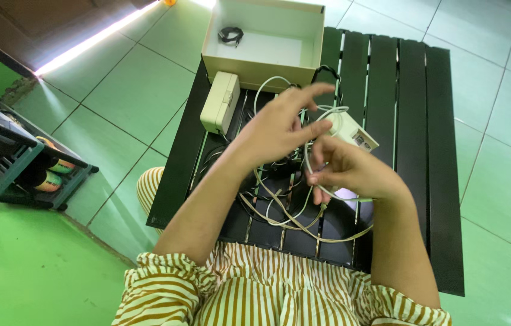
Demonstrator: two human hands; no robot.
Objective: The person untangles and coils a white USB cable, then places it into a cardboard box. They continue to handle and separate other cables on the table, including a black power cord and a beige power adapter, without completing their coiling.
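Note:
My right hand [346, 169] grips a looped white cable [313, 226] above a black slatted table [412, 121]. My left hand [279, 124] hovers just left of it, fingers spread, its fingertips touching the white power adapter [355, 134] at the cable's end. Below both hands the cable sags in loose loops onto the slats, mixed with darker cords. It is unclear whether my left hand grips the adapter or only touches it.
A cream open box [264, 42] with a small black coiled item [230, 35] stands at the table's far end. A small white closed case [220, 101] lies in front of it. A rack with bottles [32, 169] stands on the green tiled floor at left.

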